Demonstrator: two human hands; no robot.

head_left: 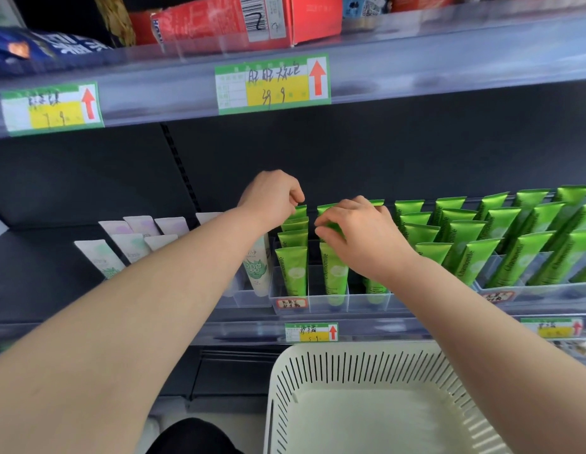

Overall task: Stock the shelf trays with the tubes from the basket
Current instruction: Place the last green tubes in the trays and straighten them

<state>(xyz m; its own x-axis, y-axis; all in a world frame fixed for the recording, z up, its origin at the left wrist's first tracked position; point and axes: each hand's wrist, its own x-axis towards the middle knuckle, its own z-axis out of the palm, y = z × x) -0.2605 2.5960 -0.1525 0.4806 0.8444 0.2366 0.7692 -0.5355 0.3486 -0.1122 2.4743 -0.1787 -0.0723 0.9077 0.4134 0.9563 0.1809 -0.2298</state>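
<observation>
Green tubes [293, 268] stand cap-down in rows inside a clear divided shelf tray [327, 303]. My left hand [272, 196] reaches over the leftmost row and pinches the crimped top of the rearmost green tube [299, 211]. My right hand [357, 232] is over the second row, fingers closed on the top of another green tube [327, 209]. The white slotted basket [367, 404] sits below the shelf edge, and no tubes show inside it.
More green tubes [501, 244] fill a second clear tray on the right. White tubes [131, 244] stand left of the green ones. A shelf overhead carries price tags [272, 83] and red boxes [239, 21]. A shelf-edge rail runs just above the basket.
</observation>
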